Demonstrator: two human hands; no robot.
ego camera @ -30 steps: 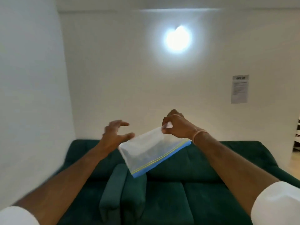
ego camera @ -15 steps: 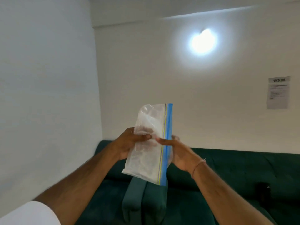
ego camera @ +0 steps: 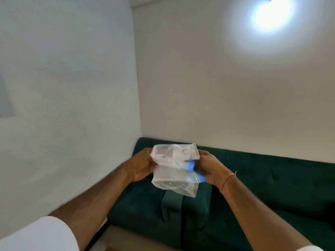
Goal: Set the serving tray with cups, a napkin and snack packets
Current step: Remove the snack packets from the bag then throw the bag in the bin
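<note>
— Where is the plastic bag (ego camera: 174, 180)?

— Up in the air between both hands, over the dark green sofa (ego camera: 272, 180) and touching nothing else. It is crumpled and folded over on itself, with the blue zip strip (ego camera: 192, 166) bunched on its right side.

— How do the hands hold it?

— The left hand (ego camera: 142, 166) grips the left edge with its fingers curled behind the plastic. The right hand (ego camera: 211, 169) grips the right edge by the blue strip, fingers also curled round it.

— What can't you see?

— The fingertips of both hands are hidden behind the folds. What the bag holds is hard to tell: only pale, cloudy shapes show through, and the picture is soft there. Both white sleeves are cut off by the bottom edge, the left sleeve (ego camera: 41, 234) more visible than the right. The wall lamp (ego camera: 272, 13) is glared out and clipped by the top edge. A grey shape (ego camera: 5, 95) on the left wall is cut by the frame, and I cannot tell what it is. The sofa runs out of frame on the right.

— Any brand or writing?

— On the bag the plastic is too creased and blurred to tell. A thin thread band (ego camera: 229, 178) sits on the right wrist.
</note>
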